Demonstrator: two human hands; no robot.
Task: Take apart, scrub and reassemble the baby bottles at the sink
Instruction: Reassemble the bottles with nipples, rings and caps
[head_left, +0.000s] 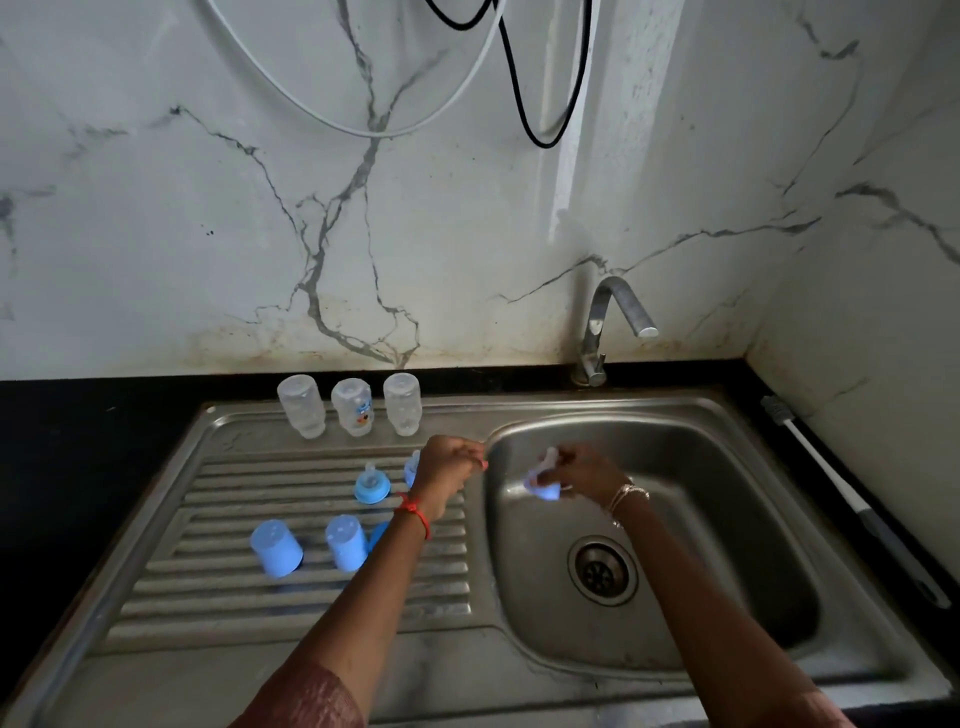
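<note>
Three clear bottle bodies (352, 407) stand upside down in a row at the back of the steel drainboard (218, 597). Two blue caps (276, 548) stand on the ribs, and a third blue piece is partly hidden behind my left forearm. A blue collar with its teat (372, 485) sits in the middle, and another blue collar (411, 466) peeks out behind my left hand. My right hand (582, 473) grips a blue collar with a clear teat (543, 480) over the sink basin (691, 499). My left hand (447, 465) hovers at the basin's left rim with curled fingers; they seem to hold nothing.
A steel tap (613, 322) stands behind the basin with no water running. A long bottle brush (852, 499) lies on the black counter to the right. The drain (602, 570) is in the basin's floor. White and black cables hang on the marble wall.
</note>
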